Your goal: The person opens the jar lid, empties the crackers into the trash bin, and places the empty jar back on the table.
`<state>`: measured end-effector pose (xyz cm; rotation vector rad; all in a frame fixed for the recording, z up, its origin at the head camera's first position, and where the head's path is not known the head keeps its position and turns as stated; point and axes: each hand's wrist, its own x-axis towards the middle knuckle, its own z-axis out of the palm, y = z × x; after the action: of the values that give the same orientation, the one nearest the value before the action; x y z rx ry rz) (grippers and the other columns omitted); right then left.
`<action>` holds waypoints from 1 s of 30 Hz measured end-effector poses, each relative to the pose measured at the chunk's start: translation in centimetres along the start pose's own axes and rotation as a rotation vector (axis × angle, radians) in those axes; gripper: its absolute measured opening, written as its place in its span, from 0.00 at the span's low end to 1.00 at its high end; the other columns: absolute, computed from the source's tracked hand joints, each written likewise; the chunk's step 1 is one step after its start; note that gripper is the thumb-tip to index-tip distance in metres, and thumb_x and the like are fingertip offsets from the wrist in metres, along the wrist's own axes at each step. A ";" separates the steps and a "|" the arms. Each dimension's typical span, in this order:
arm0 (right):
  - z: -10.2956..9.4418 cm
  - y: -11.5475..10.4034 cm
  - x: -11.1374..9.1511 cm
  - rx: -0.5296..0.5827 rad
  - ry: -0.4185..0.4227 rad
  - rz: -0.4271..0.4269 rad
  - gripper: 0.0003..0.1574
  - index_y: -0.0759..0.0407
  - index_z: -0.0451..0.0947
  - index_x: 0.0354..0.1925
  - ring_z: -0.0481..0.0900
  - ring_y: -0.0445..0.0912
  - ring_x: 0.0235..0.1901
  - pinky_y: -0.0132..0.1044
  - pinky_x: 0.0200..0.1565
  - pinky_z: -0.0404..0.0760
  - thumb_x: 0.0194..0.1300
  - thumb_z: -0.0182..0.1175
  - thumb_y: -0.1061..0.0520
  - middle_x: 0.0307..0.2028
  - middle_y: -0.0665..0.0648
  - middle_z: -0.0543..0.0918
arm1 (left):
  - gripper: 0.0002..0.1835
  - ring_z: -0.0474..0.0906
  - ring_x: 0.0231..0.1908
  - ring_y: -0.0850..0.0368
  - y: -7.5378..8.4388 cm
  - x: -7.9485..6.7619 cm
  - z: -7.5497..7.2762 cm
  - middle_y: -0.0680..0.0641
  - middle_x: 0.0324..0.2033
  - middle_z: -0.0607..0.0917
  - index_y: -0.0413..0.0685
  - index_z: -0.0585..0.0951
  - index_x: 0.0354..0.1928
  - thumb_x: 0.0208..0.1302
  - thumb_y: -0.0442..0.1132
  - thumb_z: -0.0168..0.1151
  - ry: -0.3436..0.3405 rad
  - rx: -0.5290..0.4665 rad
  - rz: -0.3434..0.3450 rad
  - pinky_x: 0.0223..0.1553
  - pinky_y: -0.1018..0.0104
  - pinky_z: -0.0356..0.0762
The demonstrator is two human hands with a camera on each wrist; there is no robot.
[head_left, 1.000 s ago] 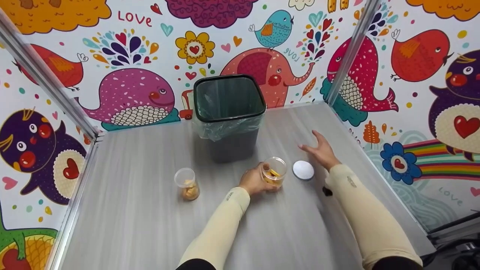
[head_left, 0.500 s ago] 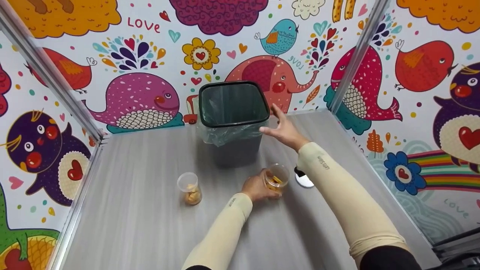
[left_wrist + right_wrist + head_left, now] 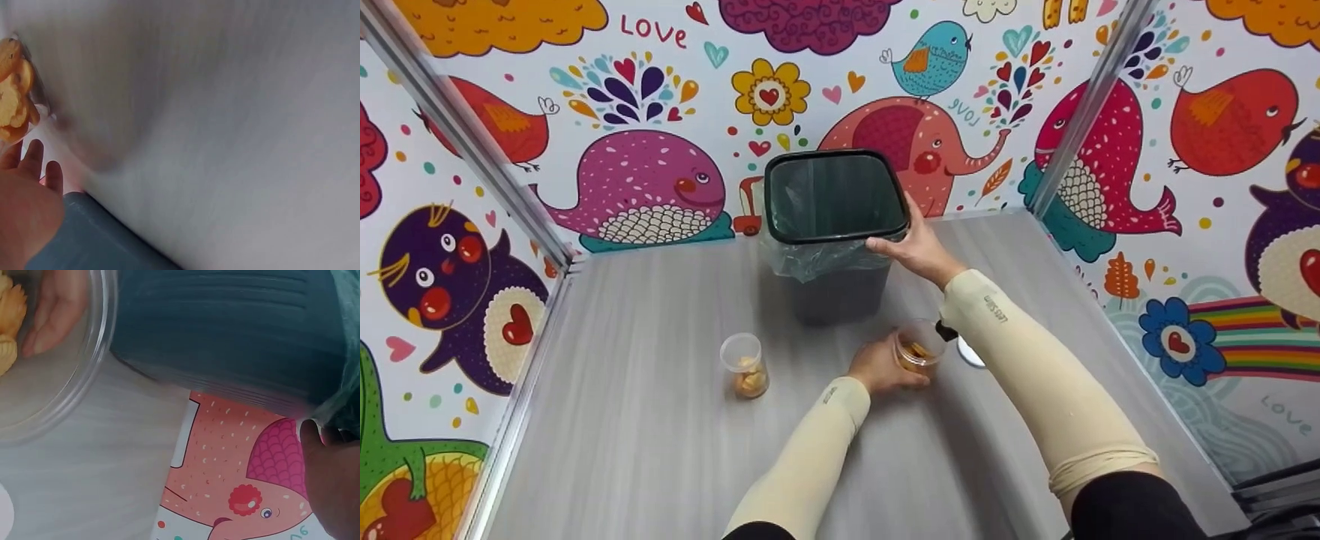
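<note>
My left hand point(image 3: 883, 367) grips the side of a clear plastic jar point(image 3: 922, 336) on the grey table. Yellow-orange snack pieces point(image 3: 14, 95) lie in this jar, whose mouth is uncovered. In the right wrist view, fingers show through its wall. At the front right corner of a dark grey trash bin point(image 3: 840, 296), my right hand point(image 3: 919, 247) holds the black rim, thumb on the front and fingers at the right side. A green translucent liner point(image 3: 802, 262) folds over that rim. Partly hidden by the right forearm, a white round lid point(image 3: 971, 354) lies on the table.
Left of the bin stands a second clear plastic jar point(image 3: 745, 367) with similar pieces. Behind the bin rises a wall point(image 3: 825, 75) printed with cartoon animals, and side panels in metal frames border the table point(image 3: 645, 390).
My right hand has moved left and forward from beside the lid to the bin's rim. The left hand stays on its jar. The bin and second jar keep their places.
</note>
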<state>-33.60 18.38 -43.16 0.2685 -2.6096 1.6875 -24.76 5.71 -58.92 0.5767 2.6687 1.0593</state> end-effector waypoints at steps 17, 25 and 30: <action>-0.2 0.2 0.4 -0.009 0.017 -0.019 0.72 0.44 0.41 0.79 0.51 0.51 0.73 0.59 0.69 0.54 0.51 0.75 0.36 0.77 0.54 0.51 | 0.47 0.78 0.49 0.61 0.6 -1.8 -1.8 0.55 0.49 0.83 0.50 0.75 0.61 0.36 0.54 0.86 0.053 -0.232 0.030 0.54 0.66 0.73; -0.3 0.3 0.6 -0.017 0.017 -0.021 0.72 0.44 0.41 0.79 0.50 0.51 0.73 0.59 0.69 0.52 0.51 0.75 0.36 0.77 0.54 0.50 | 0.41 0.78 0.41 0.60 1.0 -7.5 -7.2 0.56 0.39 0.82 0.51 0.76 0.52 0.35 0.57 0.84 0.104 -0.231 0.082 0.45 0.63 0.76; -0.2 0.1 0.5 -0.018 0.008 0.008 0.74 0.44 0.40 0.79 0.48 0.52 0.74 0.60 0.69 0.52 0.49 0.75 0.33 0.77 0.54 0.49 | 0.42 0.78 0.42 0.57 1.4 -11.9 -13.5 0.54 0.43 0.82 0.50 0.76 0.53 0.35 0.57 0.84 0.144 -0.251 0.144 0.46 0.59 0.77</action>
<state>-34.14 18.56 -43.14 0.2510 -2.6219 1.6634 -18.15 -6.74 -47.66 0.6719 2.5855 1.5019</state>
